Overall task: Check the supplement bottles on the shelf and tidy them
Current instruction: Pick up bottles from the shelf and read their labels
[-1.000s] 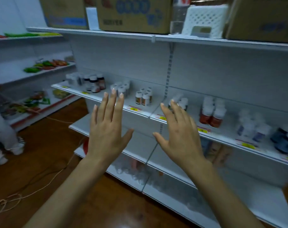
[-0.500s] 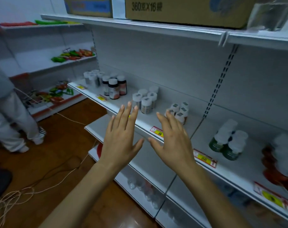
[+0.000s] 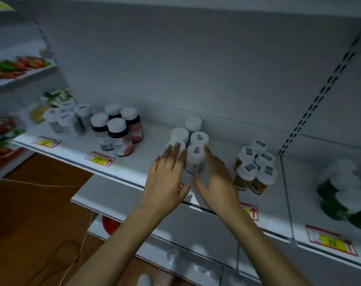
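Flanking front white-capped bottle: left hand, right hand, both spread flat.

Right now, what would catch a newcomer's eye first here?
Two bare hands, left hand and right hand, flank the front white-capped bottle at mid-shelf. Left of it stands a dark bottle cluster; right, orange bottles.

Green bottles at right blurred, labels unreadable.
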A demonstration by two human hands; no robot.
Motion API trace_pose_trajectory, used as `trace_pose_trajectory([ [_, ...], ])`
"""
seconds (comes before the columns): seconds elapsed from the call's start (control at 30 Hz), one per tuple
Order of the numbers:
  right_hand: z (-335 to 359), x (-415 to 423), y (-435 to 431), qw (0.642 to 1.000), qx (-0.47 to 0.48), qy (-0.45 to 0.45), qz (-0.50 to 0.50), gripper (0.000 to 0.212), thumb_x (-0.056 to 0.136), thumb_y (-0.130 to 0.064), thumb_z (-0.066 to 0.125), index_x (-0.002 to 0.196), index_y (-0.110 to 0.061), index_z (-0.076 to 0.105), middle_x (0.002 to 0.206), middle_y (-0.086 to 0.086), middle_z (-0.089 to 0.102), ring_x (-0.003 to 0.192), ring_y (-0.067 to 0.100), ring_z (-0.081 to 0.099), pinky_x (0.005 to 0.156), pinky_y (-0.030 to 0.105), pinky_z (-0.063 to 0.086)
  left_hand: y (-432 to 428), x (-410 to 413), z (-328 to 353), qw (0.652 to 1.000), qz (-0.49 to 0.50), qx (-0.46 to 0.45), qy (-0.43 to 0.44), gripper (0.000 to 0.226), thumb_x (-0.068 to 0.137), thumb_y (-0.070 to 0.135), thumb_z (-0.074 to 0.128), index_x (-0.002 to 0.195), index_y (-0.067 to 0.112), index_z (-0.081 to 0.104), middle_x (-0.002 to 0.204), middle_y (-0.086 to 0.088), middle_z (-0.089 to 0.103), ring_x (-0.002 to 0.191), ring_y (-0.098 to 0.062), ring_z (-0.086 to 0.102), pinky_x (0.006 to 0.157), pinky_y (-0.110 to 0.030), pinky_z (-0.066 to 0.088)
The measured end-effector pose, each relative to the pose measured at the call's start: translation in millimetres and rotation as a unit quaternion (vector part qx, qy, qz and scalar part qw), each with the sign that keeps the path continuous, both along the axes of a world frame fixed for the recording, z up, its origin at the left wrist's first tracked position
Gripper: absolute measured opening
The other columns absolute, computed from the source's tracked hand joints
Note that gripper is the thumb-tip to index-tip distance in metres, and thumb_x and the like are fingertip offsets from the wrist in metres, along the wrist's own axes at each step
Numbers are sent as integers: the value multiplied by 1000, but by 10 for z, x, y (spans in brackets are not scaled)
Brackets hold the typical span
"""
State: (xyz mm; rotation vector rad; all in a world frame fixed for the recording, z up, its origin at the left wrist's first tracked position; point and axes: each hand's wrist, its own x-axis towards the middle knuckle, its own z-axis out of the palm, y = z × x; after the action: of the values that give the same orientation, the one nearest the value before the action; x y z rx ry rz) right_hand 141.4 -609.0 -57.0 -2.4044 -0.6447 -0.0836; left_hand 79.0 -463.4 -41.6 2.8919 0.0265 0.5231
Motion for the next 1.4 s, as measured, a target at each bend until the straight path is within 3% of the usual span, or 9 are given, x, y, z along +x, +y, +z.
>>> trace_pose_trajectory([
  [0.27, -155, 46, 495, 987, 65, 29, -147, 54, 88, -28, 67, 137, -17, 45, 137, 5, 49, 117, 22, 53, 84, 24, 41, 573, 324, -38, 992, -128, -2, 8, 67, 67, 44, 58, 127, 14, 58, 132, -10, 59, 118, -32, 58, 92, -45, 49],
  [0.37, -128, 49, 550, 978, 103, 41, -178, 46, 87, -21, 66, 129, -22, 50, 126, 2, 55, 112, 21, 56, 87, 32, 47, 638, 344, -25, 989, -147, -23, -14, 67, 67, 43, 65, 127, 13, 59, 133, -11, 58, 123, -34, 54, 96, -49, 48],
  [0.57, 462, -324, 412, 873, 440, 128, -164, 38, 86, -7, 68, 114, -31, 58, 103, -2, 70, 94, 12, 68, 78, 27, 57, 377, 104, 310, 942, -172, -285, -32, 62, 78, 51, 63, 131, 22, 49, 129, 14, 53, 116, -5, 49, 97, -15, 39],
  [0.73, 879, -718, 281, 847, 492, 151, -134, 53, 84, -31, 64, 133, -30, 46, 95, -13, 73, 93, 5, 68, 80, 22, 55, 90, -304, 592, 841, -125, -526, 23, 53, 77, 42, 73, 124, 27, 53, 108, 14, 68, 96, -5, 66, 78, -21, 53],
  [0.87, 879, -946, 154, 852, 482, 155, -134, 37, 87, -46, 59, 123, -39, 55, 105, -17, 70, 102, 4, 65, 84, 25, 51, -63, -488, 736, 642, -73, -751, 137, 53, 77, 49, 54, 119, 18, 59, 105, -6, 73, 91, -20, 71, 72, -26, 55],
  [1.0, 810, -1139, 79, 862, 472, 119, -141, 36, 80, -37, 63, 116, -36, 61, 113, -12, 68, 109, 4, 62, 85, 23, 52, -148, -631, 776, 537, -74, -816, 204, 52, 80, 52, 42, 114, 17, 62, 97, -11, 74, 79, -19, 71, 69, -27, 53],
  [1.13, 794, -1285, 87, 900, 402, -33, -164, 37, 83, -35, 63, 120, -32, 60, 126, -8, 60, 120, 13, 55, 96, 25, 47, -228, -658, 833, 466, -101, -845, 240, 57, 83, 52, 39, 120, 14, 60, 106, -20, 71, 78, -20, 71, 68, -27, 57],
  [1.27, 744, -1340, 150, 928, 320, -82, -170, 47, 85, -38, 59, 129, -26, 56, 133, -7, 52, 127, 12, 49, 99, 17, 40, -275, -644, 870, 460, -107, -851, 228, 54, 84, 48, 44, 119, 12, 62, 103, -15, 71, 84, -22, 70, 66, -27, 57],
  [1.4, 719, -1355, 177, 932, 310, -33, -185, 59, 82, -47, 61, 137, -31, 46, 136, -18, 49, 131, 6, 44, 104, 23, 40, -275, -657, 845, 528, -94, -826, 176, 53, 76, 33, 59, 124, 11, 56, 110, -9, 72, 103, -22, 68, 83, -30, 56],
])
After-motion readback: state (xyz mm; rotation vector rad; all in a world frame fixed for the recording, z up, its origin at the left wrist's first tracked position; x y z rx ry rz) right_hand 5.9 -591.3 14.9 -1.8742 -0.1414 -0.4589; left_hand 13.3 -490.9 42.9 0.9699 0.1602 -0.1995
